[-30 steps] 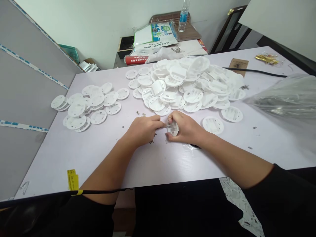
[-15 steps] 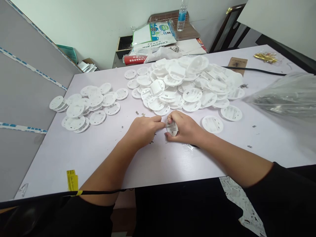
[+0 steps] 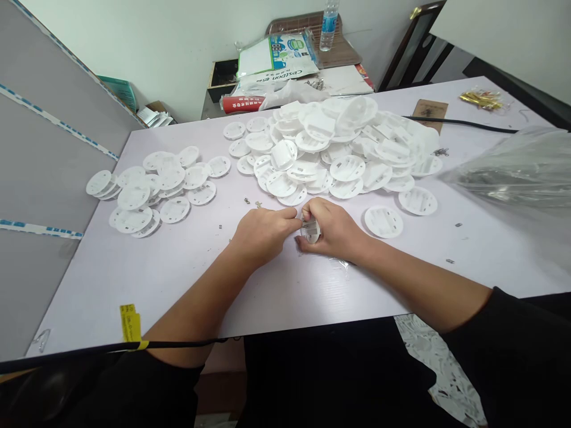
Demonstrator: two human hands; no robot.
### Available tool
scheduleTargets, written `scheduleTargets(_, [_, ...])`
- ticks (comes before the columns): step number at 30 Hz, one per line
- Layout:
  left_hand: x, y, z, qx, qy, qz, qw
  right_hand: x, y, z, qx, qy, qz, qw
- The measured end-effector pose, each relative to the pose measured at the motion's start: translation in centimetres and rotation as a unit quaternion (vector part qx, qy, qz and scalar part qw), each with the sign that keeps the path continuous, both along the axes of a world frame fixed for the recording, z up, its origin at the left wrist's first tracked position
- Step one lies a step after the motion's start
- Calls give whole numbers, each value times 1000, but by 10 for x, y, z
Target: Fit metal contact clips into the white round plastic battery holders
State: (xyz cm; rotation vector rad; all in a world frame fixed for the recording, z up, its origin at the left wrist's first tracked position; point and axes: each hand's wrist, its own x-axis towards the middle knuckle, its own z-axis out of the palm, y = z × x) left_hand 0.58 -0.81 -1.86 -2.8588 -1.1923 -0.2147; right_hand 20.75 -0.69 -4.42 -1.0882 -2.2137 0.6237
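Note:
A white round plastic cover (image 3: 311,229) with slots is gripped on edge between the thumb and fingers of my right hand (image 3: 332,229). My left hand (image 3: 266,235) is closed, its index finger and thumb pressed up to the cover's left edge; whatever it pinches is too small or hidden to make out. Small metal clips (image 3: 257,204) lie just beyond my left hand. Beyond both hands rises a big heap of the same white covers (image 3: 348,169). Two single covers, one of them a loose cover (image 3: 383,222), lie to the right of my right hand.
A second group of white covers (image 3: 134,195) sits at the table's left. To the right lies a clear plastic bag (image 3: 517,172) with dark contents. Gold-coloured parts (image 3: 480,100) and a black cable (image 3: 473,125) are at the back right. A water bottle (image 3: 329,27) stands behind.
My left hand has shifted slightly right, its finger closer against the cover. My right hand keeps its grip on the cover. The view has tilted a little.

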Motion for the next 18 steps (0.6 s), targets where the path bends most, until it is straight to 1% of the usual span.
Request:
scheduleTargets(5, [-6,0,-2,9,-5,-13,1000,2,1,3,-16,-15,6,1000])
scheduleTargets(7, [-12,2,0,9,-34,-21,999,4,2,6,-27,-10,-5,1000])
scheduleTargets(9, [-17,4,3,2,-117,-9,993,6,2,9,-48,17,-29,998])
scheduleTargets(11, [-18,5,6,-37,-233,5,972,8,2,13,-88,77,-55,992])
scheduleTargets(12, [-17,5,6,-68,-285,3,956,8,2,15,-114,119,-65,984])
scheduleTargets(14, [-12,4,5,-133,-355,-16,925,7,0,17,-177,211,-69,959])
scheduleTargets(16, [-6,3,3,-172,-397,-27,901,3,-2,19,-256,288,-42,922])
scheduleTargets(18, [-3,3,1,-193,-436,-23,879,-2,-3,19,-330,342,5,880])
